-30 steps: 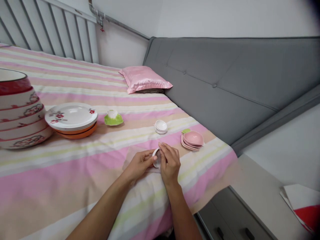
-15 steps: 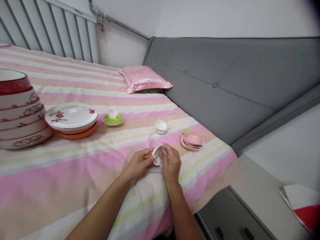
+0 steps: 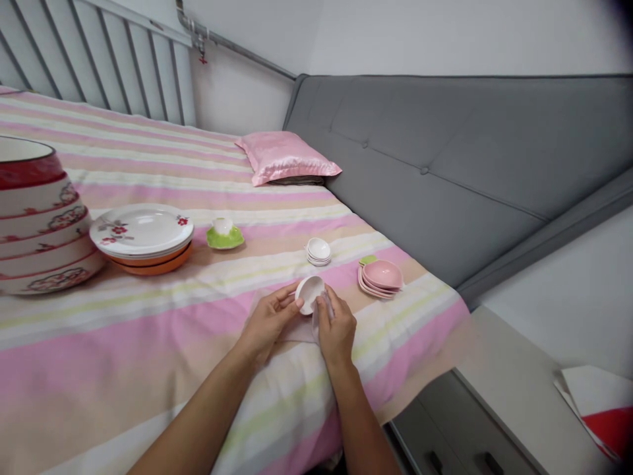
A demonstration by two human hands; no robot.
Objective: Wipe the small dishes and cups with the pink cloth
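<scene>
A small white bowl (image 3: 309, 295) is tilted toward me above the near part of the bed, its hollow facing up. My left hand (image 3: 271, 321) grips its left rim between thumb and fingers. At the bowl's right edge, my right hand (image 3: 338, 328) is closed on a thin pale cloth (image 3: 316, 323), which hangs down below the bowl. Just beyond the hands stands a stack of small white dishes (image 3: 318, 251). To the right lies a stack of pink fruit-shaped bowls (image 3: 382, 276) with a green leaf tab.
A green leaf-shaped saucer (image 3: 225, 239) carries a small white cup (image 3: 222, 226). Farther left are stacked plates (image 3: 143, 227) and tall stacked bowls (image 3: 44, 231). A pink pillow (image 3: 289, 156) lies near the grey headboard (image 3: 445, 145); a cabinet (image 3: 459, 422) stands at right.
The white bowl has risen slightly and turned, so more of its inside shows. The right hand with the cloth has drawn a little downward, uncovering the bowl's middle.
</scene>
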